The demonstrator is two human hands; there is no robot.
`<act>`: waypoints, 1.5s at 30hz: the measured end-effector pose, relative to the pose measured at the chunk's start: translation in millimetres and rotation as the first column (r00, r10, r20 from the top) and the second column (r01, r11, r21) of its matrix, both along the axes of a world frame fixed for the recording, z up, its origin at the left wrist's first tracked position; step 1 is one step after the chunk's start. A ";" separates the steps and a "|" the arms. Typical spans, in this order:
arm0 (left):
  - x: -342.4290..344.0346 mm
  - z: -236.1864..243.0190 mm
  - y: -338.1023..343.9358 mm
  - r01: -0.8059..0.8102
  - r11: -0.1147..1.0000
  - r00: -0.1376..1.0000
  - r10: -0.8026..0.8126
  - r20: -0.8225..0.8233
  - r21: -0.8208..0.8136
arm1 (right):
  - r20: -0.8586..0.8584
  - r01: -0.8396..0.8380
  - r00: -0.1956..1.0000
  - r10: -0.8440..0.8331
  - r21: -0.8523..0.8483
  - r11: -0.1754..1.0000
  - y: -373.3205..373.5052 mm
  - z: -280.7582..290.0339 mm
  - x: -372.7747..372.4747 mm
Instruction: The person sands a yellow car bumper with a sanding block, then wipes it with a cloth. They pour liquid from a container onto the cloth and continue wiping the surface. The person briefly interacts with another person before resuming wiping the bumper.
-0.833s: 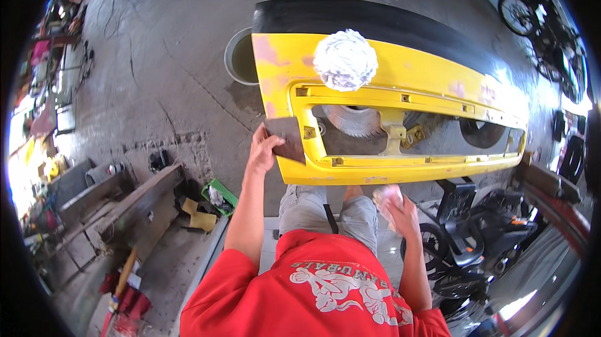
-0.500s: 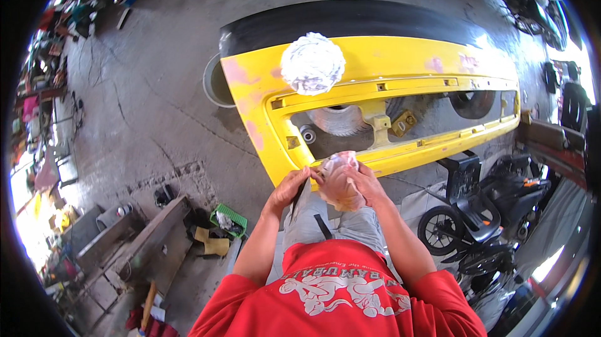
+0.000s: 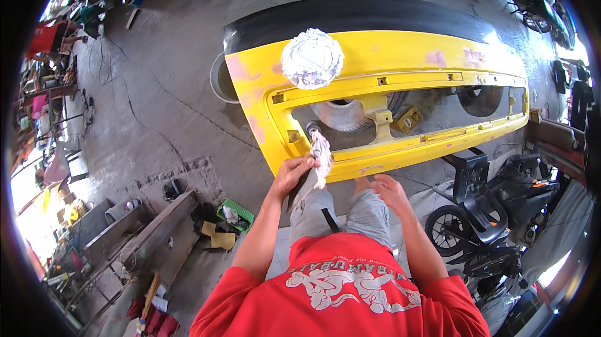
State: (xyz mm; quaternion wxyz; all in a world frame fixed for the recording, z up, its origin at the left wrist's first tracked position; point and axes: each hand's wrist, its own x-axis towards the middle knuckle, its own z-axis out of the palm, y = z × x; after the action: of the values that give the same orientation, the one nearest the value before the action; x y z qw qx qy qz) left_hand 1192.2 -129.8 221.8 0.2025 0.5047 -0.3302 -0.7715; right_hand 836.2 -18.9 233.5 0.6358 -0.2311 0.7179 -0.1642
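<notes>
My left hand (image 3: 289, 177) is closed on a thin, limp-looking piece (image 3: 322, 157), whitish with pink smears, seen nearly edge-on at the panel's near left corner. A dark flat strip (image 3: 294, 195) also sticks out below those fingers; its kind is unclear. My right hand (image 3: 392, 193) is apart from it, just off the near edge of the panel, fingers loosely spread and holding nothing. In front of me lies a large yellow vehicle body panel (image 3: 382, 54) with a long opening, a black far band and pinkish patches. A round, crumpled white bundle (image 3: 312, 58) rests on its left part.
Through the opening show a pale tire (image 3: 343, 115) and a yellow block-like part (image 3: 408, 120). A bucket (image 3: 222, 80) stands behind the panel's left end. Motorcycles (image 3: 501, 212) are at the right. A wooden bench (image 3: 150, 237) and a green basket (image 3: 236, 217) are lower left.
My right hand has let go of the pink-smeared piece and moved right and slightly down. The left hand has raised the piece slightly and turned it edge-on.
</notes>
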 end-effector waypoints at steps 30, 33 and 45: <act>-242.3 -31.5 14.1 0.077 0.961 0.797 0.101 0.596 -0.267 | -0.013 -0.077 0.997 0.077 0.018 0.997 108.4 -28.0 -267.1; -281.0 -18.2 42.2 0.055 0.963 0.843 0.096 0.529 -0.262 | 0.305 0.050 0.952 -0.021 -0.086 0.995 61.7 -8.3 -228.3; -239.1 -17.7 -94.3 0.226 0.754 0.896 0.087 0.436 -0.616 | 0.260 0.312 0.924 -0.279 -0.096 0.945 -81.4 -16.4 -71.9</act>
State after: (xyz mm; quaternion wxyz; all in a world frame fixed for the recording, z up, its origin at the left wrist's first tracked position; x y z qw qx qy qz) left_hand 953.1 -224.0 204.1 0.2561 0.5494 -0.6339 -0.4804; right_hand 764.3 -100.3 217.1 0.6697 -0.1405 0.6484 -0.3338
